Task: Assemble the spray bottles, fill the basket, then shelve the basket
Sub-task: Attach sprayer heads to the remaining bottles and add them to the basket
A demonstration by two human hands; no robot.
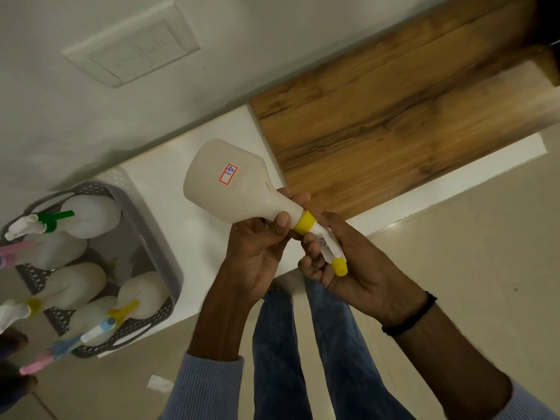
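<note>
A white spray bottle with a red-framed label reading 14 is held tilted above the white counter. My left hand grips its neck just below the yellow collar. My right hand is closed around the white spray head, whose yellow nozzle tip points toward me. The head sits on the bottle's neck. A grey perforated basket at the left holds several assembled spray bottles with green, yellow, blue and pink triggers.
A wooden panel lies along the counter's right part. A white wall with a switch plate stands behind. My jeans-clad legs and a beige tiled floor show below, with a scrap of white paper on the floor.
</note>
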